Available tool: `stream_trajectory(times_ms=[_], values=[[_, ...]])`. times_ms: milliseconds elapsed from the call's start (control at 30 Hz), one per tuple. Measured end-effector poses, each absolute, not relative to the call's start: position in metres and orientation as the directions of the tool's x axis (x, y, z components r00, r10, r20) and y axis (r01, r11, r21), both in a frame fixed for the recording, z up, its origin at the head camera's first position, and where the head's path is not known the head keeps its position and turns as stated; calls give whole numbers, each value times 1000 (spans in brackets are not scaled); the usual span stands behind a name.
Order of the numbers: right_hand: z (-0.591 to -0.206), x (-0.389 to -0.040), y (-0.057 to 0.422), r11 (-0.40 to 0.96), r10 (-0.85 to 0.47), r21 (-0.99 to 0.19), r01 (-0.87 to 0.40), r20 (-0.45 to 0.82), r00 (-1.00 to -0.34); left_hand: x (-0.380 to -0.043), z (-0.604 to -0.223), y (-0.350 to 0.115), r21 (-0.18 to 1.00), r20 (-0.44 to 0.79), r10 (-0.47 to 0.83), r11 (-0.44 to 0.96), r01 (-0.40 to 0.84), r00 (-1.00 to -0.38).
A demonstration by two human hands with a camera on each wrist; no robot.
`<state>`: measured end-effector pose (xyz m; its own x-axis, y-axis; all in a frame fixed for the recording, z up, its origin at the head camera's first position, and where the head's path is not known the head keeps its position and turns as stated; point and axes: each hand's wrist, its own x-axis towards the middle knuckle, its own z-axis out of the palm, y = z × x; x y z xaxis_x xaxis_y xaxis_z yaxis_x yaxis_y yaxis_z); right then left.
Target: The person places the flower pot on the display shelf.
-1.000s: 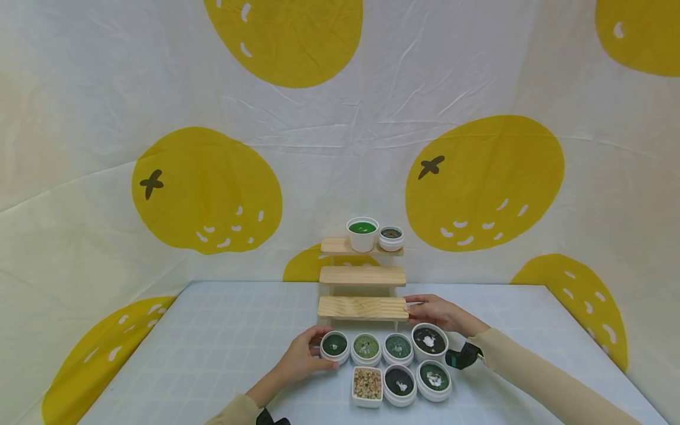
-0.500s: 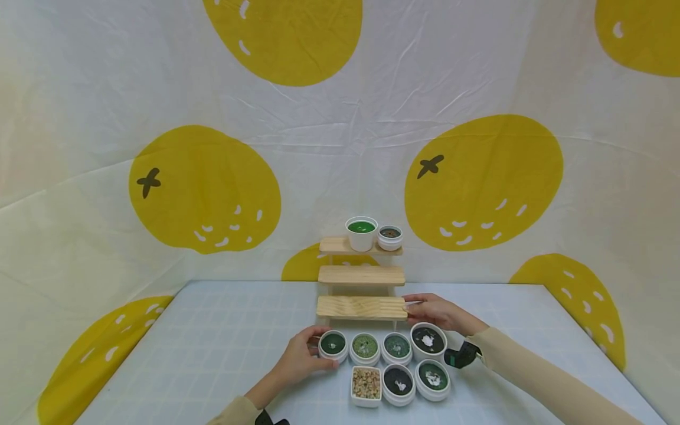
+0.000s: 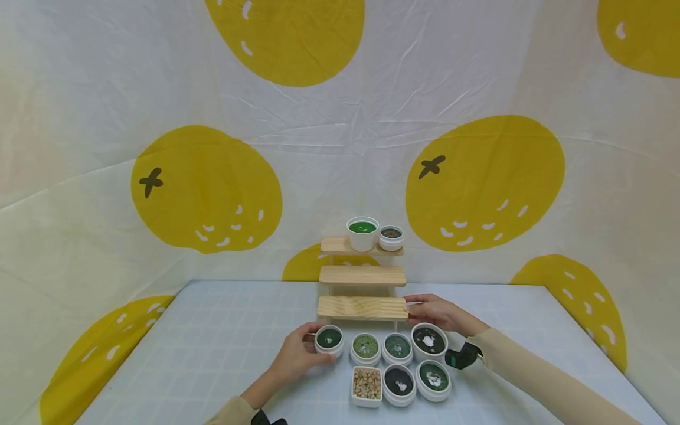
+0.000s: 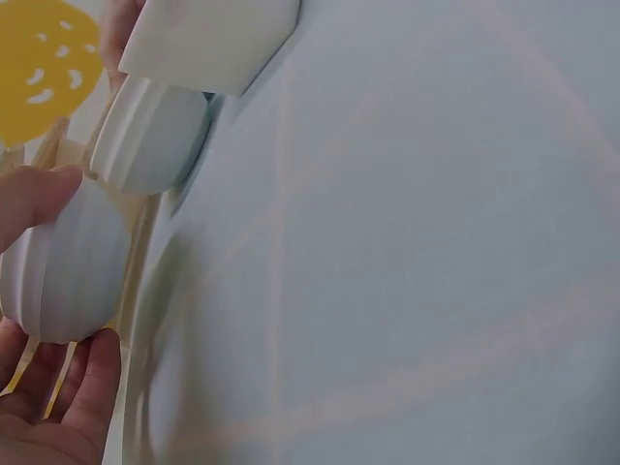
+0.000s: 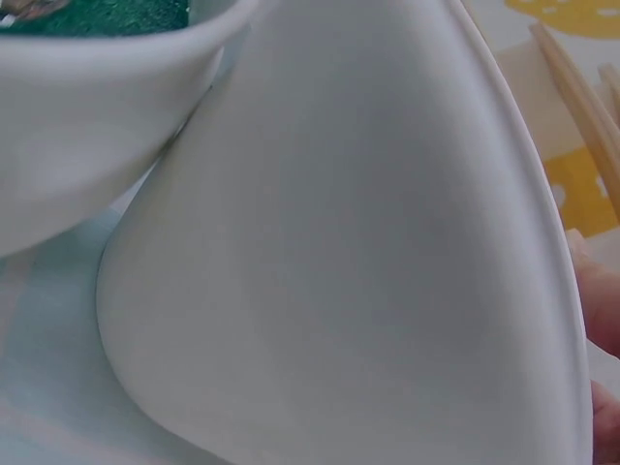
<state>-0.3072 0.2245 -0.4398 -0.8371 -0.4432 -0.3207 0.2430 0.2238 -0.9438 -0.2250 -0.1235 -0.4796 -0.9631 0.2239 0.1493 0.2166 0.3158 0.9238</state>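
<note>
My left hand [image 3: 297,354] grips a small white round pot [image 3: 329,341] filled with dark green, thumb on one side and fingers on the other. In the left wrist view the pot [image 4: 73,266] hangs over the table, with a shadow beneath it. My right hand [image 3: 438,311] holds the right end of the lowest board of a three-tier wooden stand [image 3: 361,307]. A larger white pot with dark filling [image 3: 429,342] stands just in front of that hand and fills most of the right wrist view, where only fingertips [image 5: 601,300] show at the edge.
Two white pots, one bright-green filled [image 3: 363,236] and one smaller [image 3: 391,239], stand on the top tier. Before the stand sit several filled white pots, including a light green one [image 3: 366,348], and a square dish of beige bits [image 3: 367,385]. A fruit-print cloth [image 3: 329,177] hangs behind.
My left hand has raised the dark green pot and shifted it slightly left, apart from the light green pot beside it. The right hand stays on the stand's lowest board.
</note>
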Motion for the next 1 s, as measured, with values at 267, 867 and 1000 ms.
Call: stream_trajectory(times_ms=[267,867,1000], values=[[-442,-308,226,214,-450,-945,246,-319,-834,-225,-470,-125,932,148,188,301,200,-971],[-437,-313,216,245,-364,-918,312,-385,-848,-235,-427,-124,913,200,110,341,226,-974],[-436,-313,216,245,-368,-920,306,-380,-849,-240,-423,-121,910,225,104,334,247,-969]])
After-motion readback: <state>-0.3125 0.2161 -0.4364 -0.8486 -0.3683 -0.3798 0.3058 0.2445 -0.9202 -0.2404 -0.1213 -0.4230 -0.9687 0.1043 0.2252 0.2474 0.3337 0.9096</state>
